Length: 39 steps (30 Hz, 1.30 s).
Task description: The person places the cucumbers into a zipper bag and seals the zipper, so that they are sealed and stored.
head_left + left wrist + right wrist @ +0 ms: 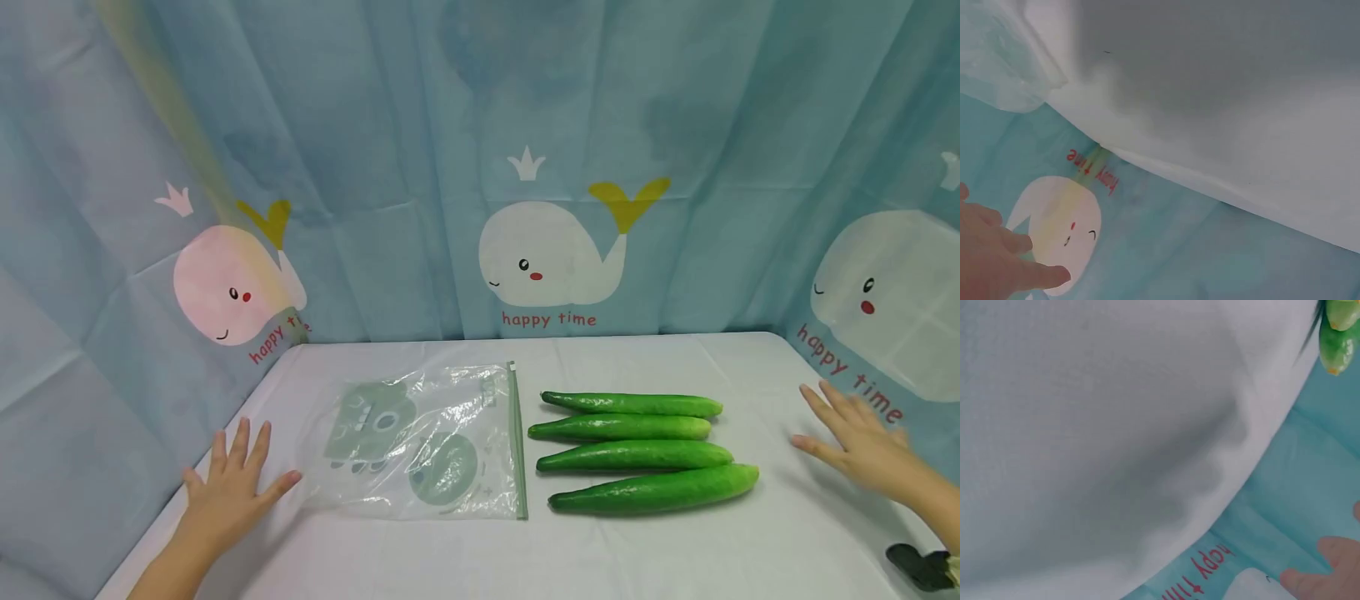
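My left hand (225,503), fingers spread, is at the left side of the table, beside a clear zip bag (382,487) printed with green cartoon figures. The bag lies flat, its green zip edge (518,450) facing right. Right of it, several green cucumbers (630,455) lie side by side in a stack of rows. My right hand (858,442), fingers extended, is apart from the cucumbers at the right edge and holds nothing. In the left wrist view, fingers (1016,275) of the left hand show at the lower left; the right wrist view catches cucumber tips (1337,350).
A white cloth (420,554) covers the table. Blue curtains (390,275) with whale prints enclose the back and both sides. A dark object (918,568) is at the lower right near the right forearm.
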Each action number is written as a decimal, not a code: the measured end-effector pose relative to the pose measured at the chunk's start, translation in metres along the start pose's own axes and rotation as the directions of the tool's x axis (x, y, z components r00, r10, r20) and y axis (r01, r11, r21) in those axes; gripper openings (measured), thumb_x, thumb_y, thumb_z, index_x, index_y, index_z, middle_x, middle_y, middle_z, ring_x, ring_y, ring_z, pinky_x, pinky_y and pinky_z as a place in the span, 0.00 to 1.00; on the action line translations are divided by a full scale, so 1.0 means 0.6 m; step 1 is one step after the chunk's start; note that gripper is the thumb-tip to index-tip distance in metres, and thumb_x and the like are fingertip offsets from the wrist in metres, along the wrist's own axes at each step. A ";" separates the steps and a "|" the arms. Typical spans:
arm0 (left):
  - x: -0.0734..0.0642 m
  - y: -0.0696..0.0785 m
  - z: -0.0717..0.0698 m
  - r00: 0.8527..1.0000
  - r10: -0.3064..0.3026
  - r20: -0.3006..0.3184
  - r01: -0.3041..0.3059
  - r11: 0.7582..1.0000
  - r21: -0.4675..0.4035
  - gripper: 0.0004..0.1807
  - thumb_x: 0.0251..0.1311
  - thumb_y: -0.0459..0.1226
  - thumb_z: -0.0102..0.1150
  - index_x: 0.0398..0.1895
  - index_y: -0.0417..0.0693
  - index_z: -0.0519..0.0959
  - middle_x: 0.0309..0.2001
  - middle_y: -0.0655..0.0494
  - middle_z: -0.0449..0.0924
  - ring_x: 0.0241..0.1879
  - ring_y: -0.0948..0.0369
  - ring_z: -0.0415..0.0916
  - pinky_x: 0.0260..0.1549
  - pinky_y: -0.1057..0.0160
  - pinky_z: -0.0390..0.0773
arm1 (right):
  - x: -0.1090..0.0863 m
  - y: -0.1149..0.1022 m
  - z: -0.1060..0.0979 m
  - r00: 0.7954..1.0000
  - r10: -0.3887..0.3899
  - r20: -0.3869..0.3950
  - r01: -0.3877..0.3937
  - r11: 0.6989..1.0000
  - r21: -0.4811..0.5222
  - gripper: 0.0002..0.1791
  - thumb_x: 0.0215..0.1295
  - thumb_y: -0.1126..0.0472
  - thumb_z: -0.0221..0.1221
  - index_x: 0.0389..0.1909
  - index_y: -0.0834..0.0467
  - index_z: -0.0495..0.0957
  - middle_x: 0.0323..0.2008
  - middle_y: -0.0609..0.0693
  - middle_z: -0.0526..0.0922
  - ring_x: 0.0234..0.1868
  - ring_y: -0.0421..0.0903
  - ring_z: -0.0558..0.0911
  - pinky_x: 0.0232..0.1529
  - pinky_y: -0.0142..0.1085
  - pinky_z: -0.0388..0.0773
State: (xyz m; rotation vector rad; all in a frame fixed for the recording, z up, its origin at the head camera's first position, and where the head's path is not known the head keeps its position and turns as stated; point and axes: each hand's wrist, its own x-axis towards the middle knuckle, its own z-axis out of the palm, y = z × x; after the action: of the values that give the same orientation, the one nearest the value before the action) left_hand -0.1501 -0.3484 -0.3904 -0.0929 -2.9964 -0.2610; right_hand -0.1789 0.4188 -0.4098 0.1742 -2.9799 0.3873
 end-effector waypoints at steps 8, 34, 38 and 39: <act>0.007 0.035 -0.010 1.000 0.008 0.023 -0.005 0.993 -0.117 0.52 0.66 0.59 0.49 0.74 0.30 0.41 0.72 0.25 0.31 0.68 0.25 0.27 0.50 0.17 0.39 | 0.000 -0.012 -0.004 0.995 -0.088 -0.050 0.096 0.978 0.185 0.48 0.71 0.53 0.56 0.76 0.61 0.34 0.72 0.74 0.30 0.67 0.81 0.35 0.52 0.81 0.35; -0.003 0.232 0.019 0.989 0.146 0.029 -0.104 0.816 -0.568 0.42 0.64 0.45 0.61 0.75 0.39 0.54 0.75 0.35 0.43 0.71 0.33 0.42 0.60 0.27 0.50 | 0.000 -0.067 -0.012 0.912 -0.386 0.141 0.265 0.814 0.516 0.37 0.62 0.69 0.62 0.71 0.44 0.65 0.56 0.13 0.58 0.51 0.20 0.68 0.32 0.31 0.75; -0.002 0.258 0.027 0.985 0.171 0.024 -0.121 0.784 -0.609 0.39 0.64 0.42 0.61 0.74 0.41 0.57 0.75 0.37 0.46 0.71 0.35 0.44 0.61 0.27 0.51 | 0.005 -0.074 -0.003 0.878 -0.444 0.176 0.271 0.766 0.582 0.36 0.63 0.70 0.61 0.70 0.45 0.66 0.57 0.15 0.60 0.53 0.21 0.67 0.34 0.38 0.77; -0.001 0.264 0.029 0.984 0.175 0.023 -0.123 0.777 -0.618 0.38 0.64 0.42 0.62 0.74 0.40 0.58 0.74 0.37 0.47 0.71 0.36 0.45 0.62 0.28 0.52 | 0.006 -0.076 -0.001 0.879 -0.443 0.175 0.268 0.765 0.586 0.35 0.63 0.70 0.61 0.70 0.46 0.67 0.57 0.16 0.61 0.53 0.21 0.67 0.34 0.43 0.78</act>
State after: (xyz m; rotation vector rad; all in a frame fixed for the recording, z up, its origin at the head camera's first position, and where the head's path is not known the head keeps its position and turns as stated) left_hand -0.1405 -0.1897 -0.3811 -0.4110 -2.8162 -1.2332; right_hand -0.1763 0.3748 -0.3972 0.9340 -2.9131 1.2557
